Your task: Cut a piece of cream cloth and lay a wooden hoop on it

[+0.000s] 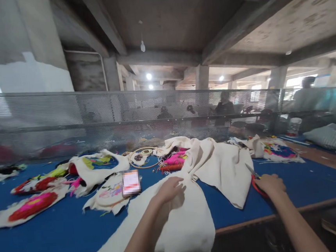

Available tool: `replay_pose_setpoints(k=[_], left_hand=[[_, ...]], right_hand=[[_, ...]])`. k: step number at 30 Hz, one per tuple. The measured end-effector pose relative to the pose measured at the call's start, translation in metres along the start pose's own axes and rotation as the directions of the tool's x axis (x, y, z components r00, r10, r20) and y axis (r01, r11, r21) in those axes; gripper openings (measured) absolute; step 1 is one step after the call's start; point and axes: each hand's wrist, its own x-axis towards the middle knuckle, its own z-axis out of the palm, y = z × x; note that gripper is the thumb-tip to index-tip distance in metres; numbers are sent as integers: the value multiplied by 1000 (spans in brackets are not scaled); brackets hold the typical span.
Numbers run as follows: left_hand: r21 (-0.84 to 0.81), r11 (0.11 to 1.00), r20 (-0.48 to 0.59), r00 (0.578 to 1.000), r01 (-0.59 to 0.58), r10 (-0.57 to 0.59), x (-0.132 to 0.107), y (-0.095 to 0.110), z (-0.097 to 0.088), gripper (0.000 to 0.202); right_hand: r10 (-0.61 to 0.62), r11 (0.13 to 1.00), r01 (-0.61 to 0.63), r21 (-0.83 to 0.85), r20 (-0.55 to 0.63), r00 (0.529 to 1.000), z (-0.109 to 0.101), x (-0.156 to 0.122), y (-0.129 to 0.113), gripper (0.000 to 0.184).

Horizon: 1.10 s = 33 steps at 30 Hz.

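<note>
My left hand rests on a large piece of cream cloth that spreads across the blue table and hangs over its front edge. The fingers press down on a fold of the cloth. My right hand lies on the table to the right, closed around red-handled scissors whose blades point up and left toward the cloth's edge.
Several embroidered pieces with pink, yellow and red yarn lie at the left and back. A wooden embroidery hoop sits near the mesh partition. A phone lies by the cloth. People sit beyond the mesh.
</note>
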Motion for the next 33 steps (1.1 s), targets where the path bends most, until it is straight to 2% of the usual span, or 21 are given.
replay_pose_setpoints(k=[1, 3, 4, 6, 7, 8, 10, 12, 18, 28, 30, 33], left_hand=[[7, 1000, -27, 1000, 7, -7, -6, -8, -1, 39], [38, 999, -67, 997, 39, -36, -15, -22, -1, 35], [56, 997, -76, 996, 54, -50, -17, -28, -1, 33], [87, 994, -77, 995, 72, -65, -18, -36, -1, 30], [98, 992, -70, 995, 74, -67, -17, -40, 0, 30], [107, 991, -59, 996, 76, -70, -16, -43, 0, 32], [122, 989, -25, 996, 87, -84, -14, -49, 3, 37], [133, 986, 11, 994, 106, -108, -13, -54, 7, 41], [110, 986, 59, 989, 126, -133, -13, -65, 16, 48], [149, 975, 108, 977, 165, -181, -14, -58, 8, 55], [155, 972, 111, 975, 176, -194, -14, -58, 8, 61], [153, 966, 112, 967, 209, -227, -14, -58, 10, 66]], right_hand=[[4, 1000, -5, -15, -38, 999, 1, -10, -12, 46], [-79, 997, 76, -28, -120, 990, 8, -37, -48, 49], [-266, 964, 266, -20, -163, 950, 15, -54, -72, 45], [-577, 800, 591, 107, -136, 805, 30, -87, -123, 38], [-682, 714, 678, 175, -51, 730, 39, -101, -147, 36], [-718, 681, 704, 201, -3, 696, 47, -112, -168, 34], [-747, 654, 721, 230, 46, 663, 61, -124, -194, 31], [-747, 655, 713, 252, 70, 661, 70, -122, -199, 29], [-700, 698, 660, 277, 68, 711, 77, -99, -177, 27], [-637, 733, 587, 343, 44, 770, 83, -96, -184, 28], [-643, 725, 589, 356, 45, 764, 83, -97, -184, 28], [-683, 676, 614, 409, 34, 729, 83, -98, -188, 27]])
